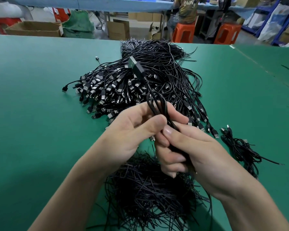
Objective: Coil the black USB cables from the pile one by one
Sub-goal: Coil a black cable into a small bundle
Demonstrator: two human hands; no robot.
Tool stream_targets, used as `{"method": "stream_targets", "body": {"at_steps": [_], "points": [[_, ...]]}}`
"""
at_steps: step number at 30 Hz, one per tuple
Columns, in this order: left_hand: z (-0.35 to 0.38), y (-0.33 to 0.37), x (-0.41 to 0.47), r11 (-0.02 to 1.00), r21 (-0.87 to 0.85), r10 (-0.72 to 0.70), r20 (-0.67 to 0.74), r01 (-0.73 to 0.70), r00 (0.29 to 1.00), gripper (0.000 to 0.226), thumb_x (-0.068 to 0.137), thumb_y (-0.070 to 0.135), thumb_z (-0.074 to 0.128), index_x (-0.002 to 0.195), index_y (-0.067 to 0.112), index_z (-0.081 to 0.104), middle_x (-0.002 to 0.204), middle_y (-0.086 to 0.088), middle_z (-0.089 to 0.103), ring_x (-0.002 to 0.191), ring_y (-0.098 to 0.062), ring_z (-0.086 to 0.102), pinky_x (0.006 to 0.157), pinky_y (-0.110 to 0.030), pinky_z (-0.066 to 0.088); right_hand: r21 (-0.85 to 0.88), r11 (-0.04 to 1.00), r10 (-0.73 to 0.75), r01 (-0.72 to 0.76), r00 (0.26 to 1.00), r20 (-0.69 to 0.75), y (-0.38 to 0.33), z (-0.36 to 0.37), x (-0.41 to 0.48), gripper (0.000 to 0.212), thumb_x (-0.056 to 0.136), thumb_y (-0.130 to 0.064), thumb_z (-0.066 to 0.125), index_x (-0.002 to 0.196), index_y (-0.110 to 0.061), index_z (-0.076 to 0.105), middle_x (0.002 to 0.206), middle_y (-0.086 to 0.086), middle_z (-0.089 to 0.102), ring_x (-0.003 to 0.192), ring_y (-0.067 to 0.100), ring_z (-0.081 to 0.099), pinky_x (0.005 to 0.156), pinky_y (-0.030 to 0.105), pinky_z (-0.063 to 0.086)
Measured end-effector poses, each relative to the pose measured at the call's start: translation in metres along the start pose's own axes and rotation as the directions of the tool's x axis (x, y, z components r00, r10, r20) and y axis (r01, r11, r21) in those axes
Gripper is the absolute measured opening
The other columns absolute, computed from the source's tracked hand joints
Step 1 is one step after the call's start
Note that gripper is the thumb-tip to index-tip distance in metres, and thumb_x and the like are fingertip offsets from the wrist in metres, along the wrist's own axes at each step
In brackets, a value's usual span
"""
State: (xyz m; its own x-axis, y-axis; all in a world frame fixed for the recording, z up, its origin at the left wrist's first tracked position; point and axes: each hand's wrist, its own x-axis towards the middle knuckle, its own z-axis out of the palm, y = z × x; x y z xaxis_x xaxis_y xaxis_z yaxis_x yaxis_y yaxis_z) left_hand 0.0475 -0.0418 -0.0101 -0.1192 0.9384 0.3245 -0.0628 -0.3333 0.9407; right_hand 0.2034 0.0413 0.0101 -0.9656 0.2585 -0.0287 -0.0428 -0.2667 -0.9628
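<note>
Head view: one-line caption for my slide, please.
Left hand and right hand hold a looped black USB cable over the pile on a green table.

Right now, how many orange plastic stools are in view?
2. One orange plastic stool under the seated person beyond the green table; the second just right of it, vacant. Red shapes far left may be more stools, unclear.

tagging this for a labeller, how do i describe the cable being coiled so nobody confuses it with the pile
On the green table, a big pile of black USB cables lies ahead of the person. Nearer, the left hand and right hand grip one looped cable. It alone is lifted, its USB plug pointing up.
</note>
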Motion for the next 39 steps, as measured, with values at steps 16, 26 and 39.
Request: {"method": "stream_targets", "body": {"at_steps": [16,26,39], "points": [[0.005,-0.008,0.003,0.99,-0.071,-0.13,-0.202,0.118,0.971,0.02,0.093,0.04,0.065,0.093,0.029,0.082,0.071,-0.01,0.067,0.082,-0.018,0.06,0.105,-0.043,0.044,0.188,0.981,0.047,-0.048,0.999,0.012,0.009,-0.009,0.007,0.041,0.105,-0.047,0.043,0.095,-0.013,0.061,0.062,-0.006,0.031,0.048,0.008,0.03,0.046,0.021,0.04],[0.008,0.0,0.002,0.989,-0.015,-0.149,-0.191,0.149,0.97,0.036,0.09,0.042,0.065,0.115,0.018,0.076,0.089,-0.022,0.067,0.089,-0.019,0.07,0.09,-0.052,0.054,-0.122,0.989,-0.11,0.086,0.972,-0.208,0.013,0.002,0.009,0.033,0.103,-0.043,0.044,0.078,-0.023,0.049,0.063,-0.012,0.039,0.054,0.008,0.034,0.049,0.019,0.032],[0.006,0.008,-0.004,0.078,0.975,-0.591,-0.123,0.208,0.797,0.028,0.088,0.063,0.069,0.088,0.035,0.074,0.078,0.021,0.068,0.08,0.004,0.059,0.082,-0.02,0.033,-0.819,0.57,-0.494,-0.07,0.767,-0.41,0.004,-0.021,0.004,0.036,0.106,-0.039,0.04,0.076,-0.018,0.04,0.061,-0.006,0.041,0.054,0.007,0.033,0.051,0.024,0.033]]}}
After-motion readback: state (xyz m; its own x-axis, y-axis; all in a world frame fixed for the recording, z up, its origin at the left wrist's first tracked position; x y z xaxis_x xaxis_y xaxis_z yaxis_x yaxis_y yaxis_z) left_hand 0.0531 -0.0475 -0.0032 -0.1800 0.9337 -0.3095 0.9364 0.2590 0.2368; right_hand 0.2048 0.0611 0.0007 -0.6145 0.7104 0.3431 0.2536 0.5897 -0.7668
